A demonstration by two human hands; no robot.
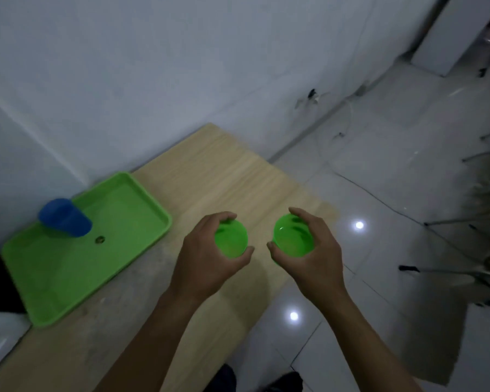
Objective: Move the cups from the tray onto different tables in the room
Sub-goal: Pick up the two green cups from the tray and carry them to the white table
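My left hand (210,258) grips a green cup (232,241) by its rim, fingers curled around it, above the wooden table (210,171) near its right edge. A second green cup (293,236) is held the same way in my right hand (311,256), close to the table's right edge. Both cups are upright with their open mouths facing me. To the left, a green tray (77,267) lies on the table. One blue cup (64,217) stands on the tray's far left part.
A white wall runs behind the table. To the right is glossy white tiled floor (379,193) with light reflections, thin cables and metal stand legs (450,267). A small dark mark (100,239) shows on the tray. My feet show at the bottom.
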